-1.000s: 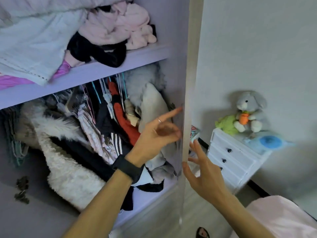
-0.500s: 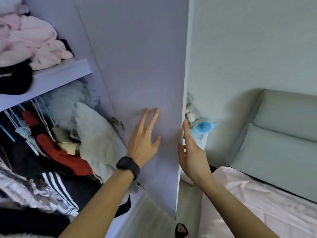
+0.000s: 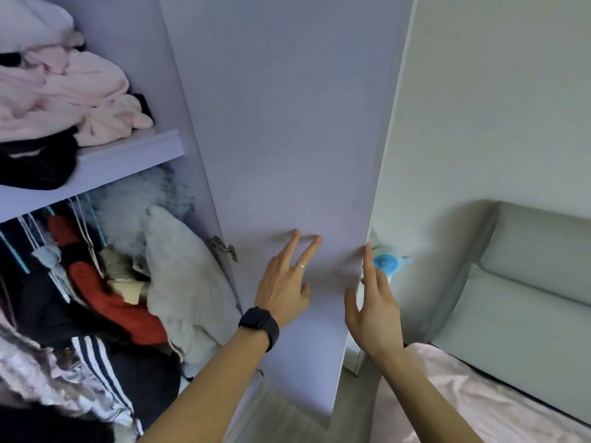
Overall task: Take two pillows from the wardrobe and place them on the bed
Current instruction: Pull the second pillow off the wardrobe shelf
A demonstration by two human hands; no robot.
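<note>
The lilac wardrobe door (image 3: pixel 287 139) stands open in front of me, its inner face toward the camera. My left hand (image 3: pixel 284 282), with a black watch on the wrist, rests flat on that face with fingers spread. My right hand (image 3: pixel 372 308) is open at the door's free edge, fingertips touching it. Inside the wardrobe (image 3: pixel 96 167), a shelf carries folded pink and black clothes, and hanging clothes fill the space below. A pale grey cushion-like bundle (image 3: pixel 182 276) sits among them. The bed (image 3: pixel 479 407) with a pink sheet lies at the lower right. No pillow is clearly identifiable.
A grey padded headboard (image 3: pixel 527 282) rises behind the bed against the pale wall. A blue soft toy (image 3: pixel 385 262) peeks out behind the door edge, on a white bedside cabinet (image 3: pixel 353 359). Wood floor shows below the door. A metal hinge (image 3: pixel 224 247) sits on the door.
The view has swung right: the door now fills the middle and the bed has come into sight. My left hand moved from the door edge onto its inner face; my right hand stays at the edge.
</note>
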